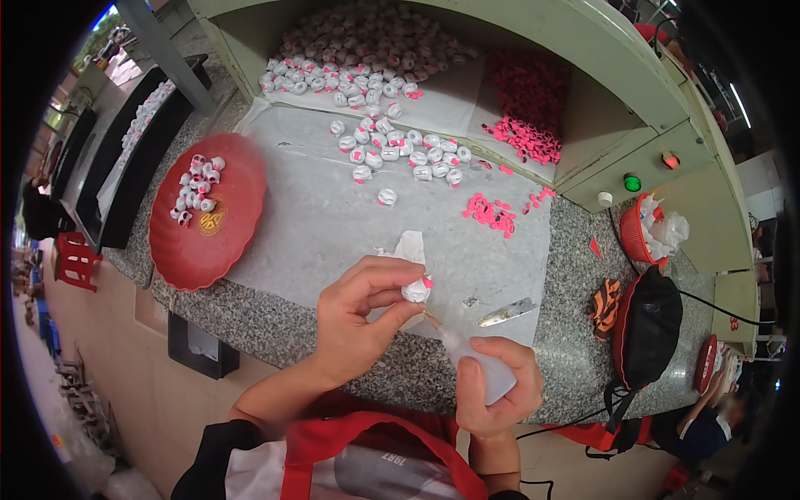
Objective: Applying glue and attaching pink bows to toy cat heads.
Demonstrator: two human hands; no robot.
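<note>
Between the thumb and fingers of my left hand (pixel 354 312) is a small white rounded piece (pixel 414 291) with a pink spot on its side. My right hand (pixel 507 387) is wrapped round a whitish squeeze bottle (pixel 487 371), tilted so that its thin brownish nozzle points up and left. The nozzle tip is close under the white piece; whether they touch I cannot tell. Beyond my hands, several similar white pieces (pixel 406 150) lie loose on a pale sheet (pixel 308 208). Small flat pink pieces (pixel 490 214) are scattered to their right.
A red scalloped plate (pixel 242 237) holding several finished-looking white-and-pink pieces is at left. Inside the cabinet (pixel 600 158) are heaps of white pieces and pink pieces (pixel 525 140). A shiny flat strip (pixel 507 312), an orange basket (pixel 635 233) and a black bag (pixel 654 325) are on the right.
</note>
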